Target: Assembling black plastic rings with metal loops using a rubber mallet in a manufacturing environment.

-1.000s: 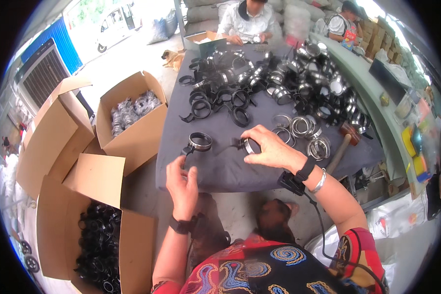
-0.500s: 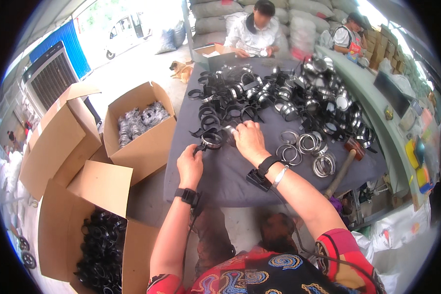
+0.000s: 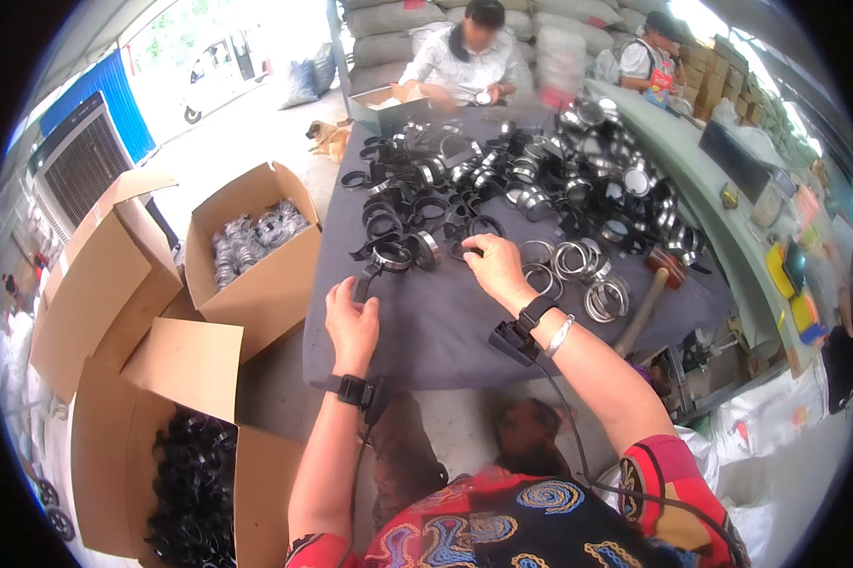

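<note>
My left hand (image 3: 353, 329) is closed at the table's near left, pinching the dark tab of a black band (image 3: 361, 284). Just beyond it lies a black ring with a silver metal rim (image 3: 391, 256); I cannot tell whether the tab belongs to it. A similar silver-and-black ring (image 3: 426, 251) stands on edge right beside that one. My right hand (image 3: 498, 273) has its fingertips closed at the edge of a black ring (image 3: 486, 225) at the front of the pile, partly hidden by the fingers. Loose silver metal rings (image 3: 572, 258) lie to its right.
A large pile of black-and-silver rings (image 3: 531, 180) covers the far part of the grey table (image 3: 417, 350). A wooden-handled mallet (image 3: 646, 308) lies at the right. Cardboard boxes (image 3: 280, 308) of parts stand left. A person (image 3: 469, 71) sits across; another is at far right.
My right hand has left the silver-and-black ring and shifted right to another black ring. My left hand has drawn slightly nearer me. The whole view has shifted a little.
</note>
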Tool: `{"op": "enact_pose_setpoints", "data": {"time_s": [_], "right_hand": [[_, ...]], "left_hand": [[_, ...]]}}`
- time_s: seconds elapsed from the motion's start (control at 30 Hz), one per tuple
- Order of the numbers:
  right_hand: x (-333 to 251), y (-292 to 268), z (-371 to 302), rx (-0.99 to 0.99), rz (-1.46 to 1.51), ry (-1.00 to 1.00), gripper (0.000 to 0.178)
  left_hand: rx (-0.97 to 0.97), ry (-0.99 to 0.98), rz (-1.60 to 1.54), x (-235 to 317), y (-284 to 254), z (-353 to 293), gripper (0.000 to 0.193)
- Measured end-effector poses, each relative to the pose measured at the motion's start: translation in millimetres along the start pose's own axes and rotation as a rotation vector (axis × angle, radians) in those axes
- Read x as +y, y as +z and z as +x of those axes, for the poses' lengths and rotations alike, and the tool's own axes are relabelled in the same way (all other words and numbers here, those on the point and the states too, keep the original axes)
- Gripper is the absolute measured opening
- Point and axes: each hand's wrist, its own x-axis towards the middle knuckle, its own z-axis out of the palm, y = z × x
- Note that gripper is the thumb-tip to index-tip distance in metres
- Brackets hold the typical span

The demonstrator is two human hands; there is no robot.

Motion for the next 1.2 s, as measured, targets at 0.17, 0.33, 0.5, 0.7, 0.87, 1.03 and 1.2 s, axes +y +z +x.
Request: {"op": "enact_pose_setpoints", "data": {"time_s": [0.17, 0.33, 0.5, 0.7, 0.87, 1.03, 1.2], "right_hand": [[-7.9, -5.9, -23.1, 0.191, 0.373, -0.074, 0.016], [-51.8, -33.7, -91.2, -0.050, 0.326, -0.416, 0.010], [-46.3, -48.0, -121.3, -0.324, 0.407, -0.378, 0.012], [-8.7, -70.5, -89.8, -0.099, -0.479, -0.205, 0.027], [35.9, -60.2, -76.2, -0.188, -0.771, -0.242, 0.011], [23.8, -63.5, -95.0, -0.203, -0.567, -0.431, 0.007], [7.0, -77.9, -117.0, -0.382, -0.397, -0.438, 0.016]], "left_hand": [[0.085, 0.271, -0.037, 31.0, -0.3, -24.3, 0.047], [0.229, 0.681, 0.211, 73.2, -17.0, -52.7, 0.038], [-0.448, 0.127, -0.227, 34.7, -23.9, -87.6, 0.026], [-0.462, -0.333, -0.689, -0.2, -9.9, -130.5, 0.021], [-0.451, -0.343, -0.779, -16.4, 1.9, -144.8, 0.024], [-0.466, -0.372, -0.726, -22.8, -3.7, -148.0, 0.021], [-0.523, -0.393, -0.773, -33.9, -0.2, -147.5, 0.020]]}}
